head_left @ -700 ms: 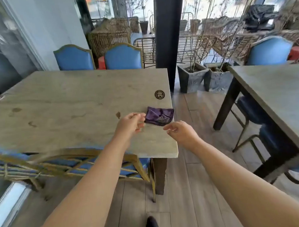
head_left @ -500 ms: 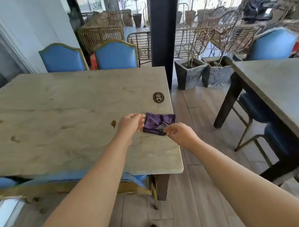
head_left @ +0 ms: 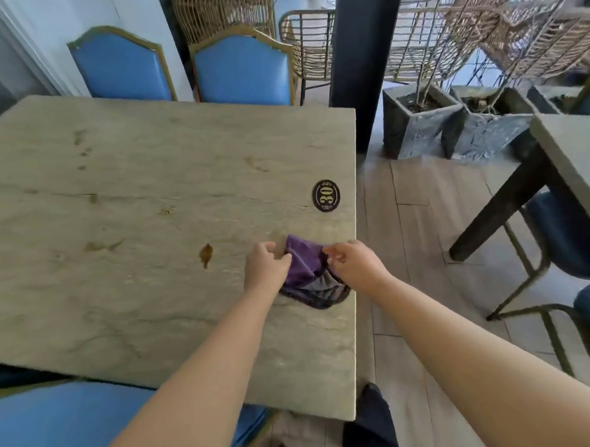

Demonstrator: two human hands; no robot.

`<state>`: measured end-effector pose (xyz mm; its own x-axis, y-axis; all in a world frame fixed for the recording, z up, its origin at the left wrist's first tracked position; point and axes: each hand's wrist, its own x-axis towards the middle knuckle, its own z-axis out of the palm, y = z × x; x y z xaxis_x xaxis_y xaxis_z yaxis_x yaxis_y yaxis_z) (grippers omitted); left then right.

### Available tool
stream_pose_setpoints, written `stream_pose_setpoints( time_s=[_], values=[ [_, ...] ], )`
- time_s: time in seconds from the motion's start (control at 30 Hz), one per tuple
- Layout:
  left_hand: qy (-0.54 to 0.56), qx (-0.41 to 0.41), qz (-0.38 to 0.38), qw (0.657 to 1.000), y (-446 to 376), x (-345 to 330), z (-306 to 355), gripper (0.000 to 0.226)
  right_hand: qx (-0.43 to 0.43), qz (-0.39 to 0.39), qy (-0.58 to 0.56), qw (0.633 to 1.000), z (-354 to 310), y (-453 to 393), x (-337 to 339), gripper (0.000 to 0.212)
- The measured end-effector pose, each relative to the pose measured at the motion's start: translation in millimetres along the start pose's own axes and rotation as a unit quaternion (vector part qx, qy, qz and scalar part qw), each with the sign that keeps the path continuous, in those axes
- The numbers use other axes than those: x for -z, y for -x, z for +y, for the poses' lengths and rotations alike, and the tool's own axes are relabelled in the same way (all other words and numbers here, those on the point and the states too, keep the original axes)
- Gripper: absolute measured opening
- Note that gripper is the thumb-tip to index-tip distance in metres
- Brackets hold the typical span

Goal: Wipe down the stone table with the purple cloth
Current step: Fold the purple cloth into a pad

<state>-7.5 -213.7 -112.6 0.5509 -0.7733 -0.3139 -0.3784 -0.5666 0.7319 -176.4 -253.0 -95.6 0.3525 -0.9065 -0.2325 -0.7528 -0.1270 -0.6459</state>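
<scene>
The purple cloth [head_left: 307, 273] lies partly unfolded on the stone table [head_left: 144, 203], near its right edge and just below the oval number plaque [head_left: 326, 195] (marked "30"). The left hand [head_left: 266, 269] pinches the cloth's upper left portion between thumb and fingers. The right hand [head_left: 354, 264] pinches its upper right edge, fingers curled. The cloth's lower part, with a dark border, rests on the tabletop between the two wrists. A brown stain [head_left: 205, 255] sits on the stone to the left of the left hand. Two blue chairs [head_left: 243, 68] stand at the table's far side.
</scene>
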Motion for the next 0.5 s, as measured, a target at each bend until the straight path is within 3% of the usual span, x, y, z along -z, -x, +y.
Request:
stream_pose_setpoints(
  time_s=[0.17, 0.27, 0.37, 0.5],
  values=[
    [-0.063, 0.032, 0.058, 0.996, -10.7, -25.2, -0.5, 0.041, 0.060, -0.084, 0.074, 0.992, 7.5, -50.6, 7.7, 0.032],
    [-0.090, 0.027, 0.096, 0.991, -10.7, -31.9, -0.4, 0.052, 0.080, -0.113, 0.112, 0.984, 10.0, -73.2, 1.9, 0.034],
    [-0.087, 0.045, 0.098, 0.990, -9.1, -35.0, -2.0, 0.059, 0.066, -0.114, 0.167, 0.977, 7.5, -86.6, -7.5, 0.036],
    [-0.093, 0.056, 0.085, 0.990, -12.4, -35.1, -7.1, 0.050, 0.053, -0.096, 0.185, 0.976, 3.6, -90.4, -17.5, 0.039]
  ],
)
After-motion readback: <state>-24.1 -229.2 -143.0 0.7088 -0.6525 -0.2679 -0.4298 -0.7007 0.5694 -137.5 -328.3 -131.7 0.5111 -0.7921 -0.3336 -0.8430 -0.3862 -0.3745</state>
